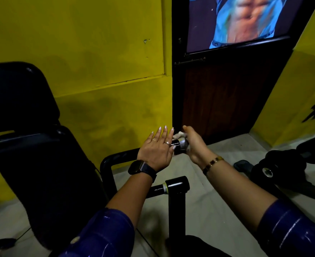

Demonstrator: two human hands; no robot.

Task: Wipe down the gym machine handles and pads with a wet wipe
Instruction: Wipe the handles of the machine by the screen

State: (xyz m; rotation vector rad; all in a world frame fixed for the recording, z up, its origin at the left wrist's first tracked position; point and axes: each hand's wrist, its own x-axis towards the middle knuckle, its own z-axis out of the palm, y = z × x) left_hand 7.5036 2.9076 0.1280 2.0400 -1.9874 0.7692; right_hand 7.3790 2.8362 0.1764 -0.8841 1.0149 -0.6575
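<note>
A black machine handle with a silver end juts out at mid-frame. My left hand lies flat on it with straight fingers. My right hand wraps round the handle's silver end from the right, holding a crumpled white wet wipe against it; only a bit of the wipe shows above the handle. The machine's black back pads stand at the left, the upper pad above the lower one.
A second black handle stub with a yellow ring sits on an upright post below my arms. Black rollers and machine parts lie on the grey floor at right. A yellow wall and a dark door with a poster stand close ahead.
</note>
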